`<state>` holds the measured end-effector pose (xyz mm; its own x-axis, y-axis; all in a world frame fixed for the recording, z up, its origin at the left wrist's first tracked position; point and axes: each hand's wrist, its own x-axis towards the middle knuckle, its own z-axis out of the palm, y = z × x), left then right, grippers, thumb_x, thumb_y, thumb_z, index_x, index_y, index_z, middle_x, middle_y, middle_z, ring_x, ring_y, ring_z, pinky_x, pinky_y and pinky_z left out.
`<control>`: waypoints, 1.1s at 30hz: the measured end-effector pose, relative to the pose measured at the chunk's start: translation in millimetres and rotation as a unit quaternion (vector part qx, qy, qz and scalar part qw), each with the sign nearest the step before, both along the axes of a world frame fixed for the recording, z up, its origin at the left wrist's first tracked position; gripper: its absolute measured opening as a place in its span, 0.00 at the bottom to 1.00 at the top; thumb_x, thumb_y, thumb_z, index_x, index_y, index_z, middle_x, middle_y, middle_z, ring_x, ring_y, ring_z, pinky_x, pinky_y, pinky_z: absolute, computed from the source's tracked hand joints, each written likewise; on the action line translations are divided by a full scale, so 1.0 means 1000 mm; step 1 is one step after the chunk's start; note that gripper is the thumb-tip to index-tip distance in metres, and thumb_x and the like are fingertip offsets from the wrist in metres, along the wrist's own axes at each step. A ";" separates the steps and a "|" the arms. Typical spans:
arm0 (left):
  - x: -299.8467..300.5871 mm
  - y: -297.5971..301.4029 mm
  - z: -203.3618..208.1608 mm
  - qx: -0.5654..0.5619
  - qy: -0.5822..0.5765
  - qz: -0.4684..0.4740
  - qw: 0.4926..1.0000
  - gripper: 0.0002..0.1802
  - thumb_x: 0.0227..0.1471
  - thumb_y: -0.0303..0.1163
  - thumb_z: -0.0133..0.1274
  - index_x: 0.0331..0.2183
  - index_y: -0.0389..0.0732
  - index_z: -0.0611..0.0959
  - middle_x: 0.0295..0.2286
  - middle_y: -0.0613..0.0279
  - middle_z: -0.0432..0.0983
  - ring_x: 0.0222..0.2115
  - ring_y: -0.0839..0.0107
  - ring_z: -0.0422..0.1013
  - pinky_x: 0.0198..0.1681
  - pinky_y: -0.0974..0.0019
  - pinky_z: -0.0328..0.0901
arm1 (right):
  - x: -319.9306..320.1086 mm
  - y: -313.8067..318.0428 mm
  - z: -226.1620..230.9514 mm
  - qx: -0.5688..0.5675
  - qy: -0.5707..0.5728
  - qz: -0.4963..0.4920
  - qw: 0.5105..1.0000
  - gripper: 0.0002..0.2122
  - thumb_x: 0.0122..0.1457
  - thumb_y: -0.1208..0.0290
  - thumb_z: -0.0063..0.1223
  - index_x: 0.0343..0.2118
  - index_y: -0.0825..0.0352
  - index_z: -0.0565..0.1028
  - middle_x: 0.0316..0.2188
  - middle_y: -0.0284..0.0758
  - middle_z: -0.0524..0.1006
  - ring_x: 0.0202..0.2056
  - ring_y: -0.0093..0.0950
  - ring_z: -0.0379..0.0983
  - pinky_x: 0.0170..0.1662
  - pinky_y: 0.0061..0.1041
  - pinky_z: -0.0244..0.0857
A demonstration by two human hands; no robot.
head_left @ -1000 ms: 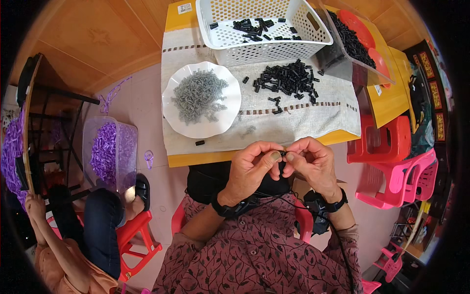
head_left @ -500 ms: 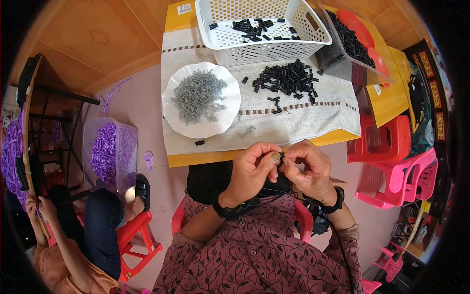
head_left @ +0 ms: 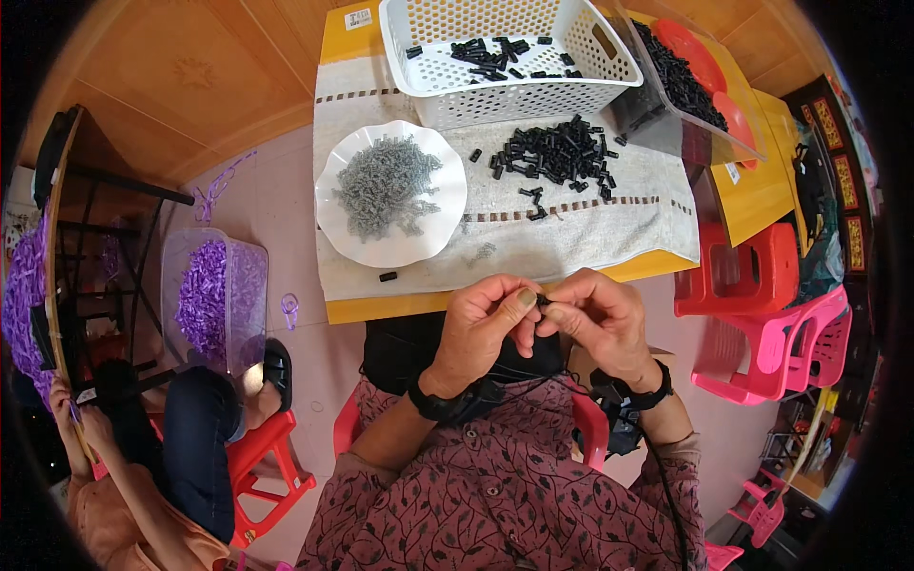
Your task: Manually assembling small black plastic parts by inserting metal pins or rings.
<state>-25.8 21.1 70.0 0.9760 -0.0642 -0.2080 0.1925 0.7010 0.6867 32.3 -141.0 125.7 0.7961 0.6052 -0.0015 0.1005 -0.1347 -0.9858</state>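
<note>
Just off the table's front edge, my left hand [head_left: 490,324] pinches a small black cylindrical piece [head_left: 543,300] between thumb and fingers. My right hand [head_left: 600,319] meets it there, its fingertips closed on the same piece, which they mostly cover. Beyond my hands, a heap of similar black pieces [head_left: 562,157] lies on the cloth. A white plate with a wavy rim [head_left: 333,233], to the left, bears a pile of small clear-grey coiled pieces [head_left: 386,186]. One loose black piece [head_left: 387,277] rests on the cloth near the plate.
A white perforated basket [head_left: 533,102] with several black pieces stands at the back. To its right is a clear bin [head_left: 690,138] of black pieces. Another person [head_left: 143,495] sits at left near a tub [head_left: 262,295] of purple pieces. Red stools [head_left: 738,276] stand at right.
My hands have shifted slightly; the right thumb now presses nearer the left fingertips, and the black piece shows more between them. The other person's hands moved a little.
</note>
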 end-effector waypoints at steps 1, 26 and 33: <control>0.000 -0.001 -0.001 0.000 0.000 0.000 1.000 0.10 0.57 0.28 0.48 0.38 0.31 0.76 0.24 0.64 0.73 0.18 0.81 0.68 0.19 0.77 0.66 | 0.001 -0.001 0.000 0.041 0.109 0.003 0.993 0.06 0.57 0.81 0.50 0.37 0.73 0.71 0.31 0.37 0.76 0.31 0.22 0.75 0.35 0.19 0.71; -0.004 -0.009 0.004 0.094 -0.019 0.043 0.994 0.11 0.58 0.31 0.48 0.36 0.31 0.77 0.21 0.65 0.71 0.15 0.83 0.65 0.17 0.80 0.61 | 0.002 -0.004 -0.010 0.108 0.265 -0.043 0.957 0.04 0.53 0.82 0.55 0.32 0.73 0.73 0.26 0.37 0.76 0.26 0.24 0.76 0.30 0.21 0.74; -0.006 -0.013 0.003 0.055 -0.010 0.063 0.996 0.12 0.58 0.32 0.48 0.36 0.32 0.77 0.21 0.65 0.71 0.14 0.83 0.64 0.16 0.80 0.60 | 0.002 -0.002 -0.018 0.134 0.290 -0.035 0.947 0.04 0.53 0.82 0.56 0.30 0.73 0.73 0.25 0.37 0.76 0.25 0.24 0.76 0.29 0.22 0.74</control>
